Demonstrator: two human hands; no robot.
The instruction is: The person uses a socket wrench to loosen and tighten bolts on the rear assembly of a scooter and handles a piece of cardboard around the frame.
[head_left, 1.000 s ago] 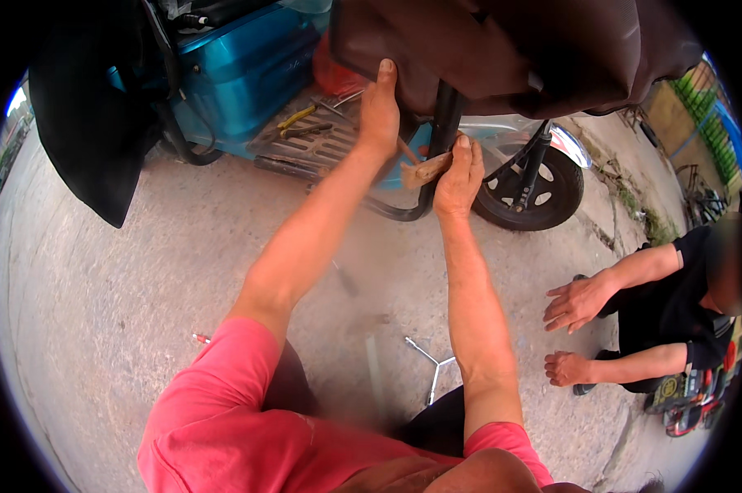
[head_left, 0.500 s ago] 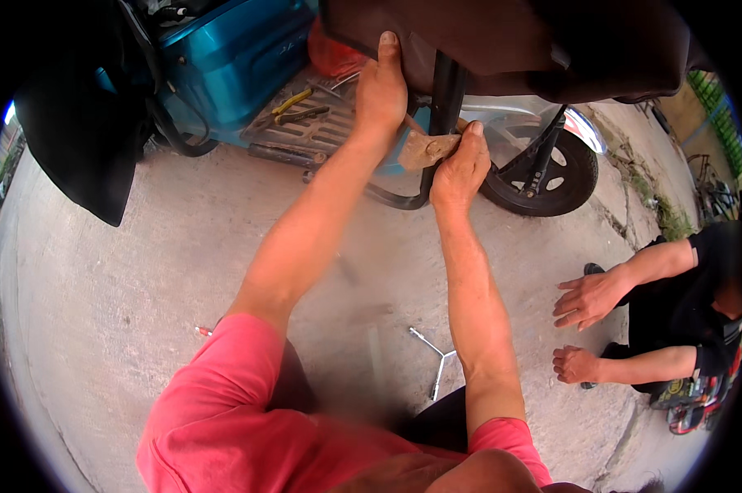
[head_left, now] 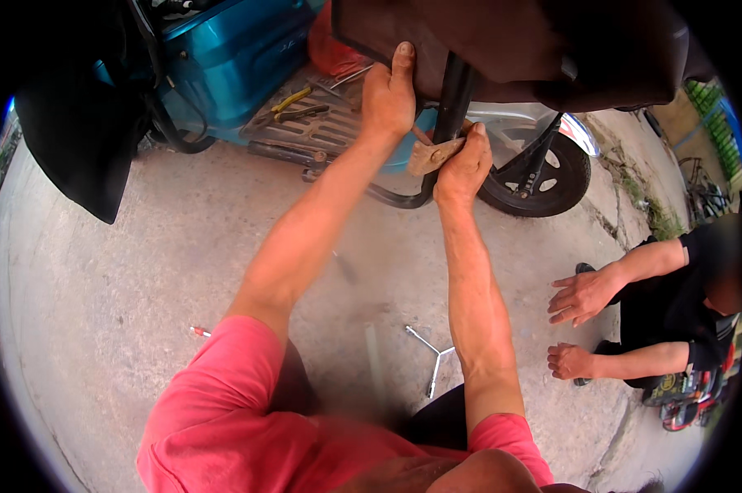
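My left hand [head_left: 389, 100] grips the lower edge of a dark brown cover [head_left: 502, 45], thumb upright against its face; the other fingers are hidden. Just right of it, my right hand [head_left: 464, 167] is closed on a rusty metal bracket [head_left: 433, 154], thumb along its end. This bracket lies across a black tube [head_left: 453, 97] that comes down from under the cover. Behind my hands stands a blue electric scooter with a slatted footboard [head_left: 297, 123], its front wheel [head_left: 543, 177] to the right.
Yellow-handled pliers [head_left: 292, 99] and other tools lie on the footboard. A Y-shaped socket wrench [head_left: 433, 355] and a red-tipped tool [head_left: 199, 331] rest on the concrete [head_left: 174, 255]. At right a person in black crouches, hands [head_left: 584, 296] held out. A black flap [head_left: 75, 140] hangs at left.
The cover, tube and bracket have shifted slightly right in the picture, and both my hands with them. My grip looks the same. The crouching person's hands have barely moved.
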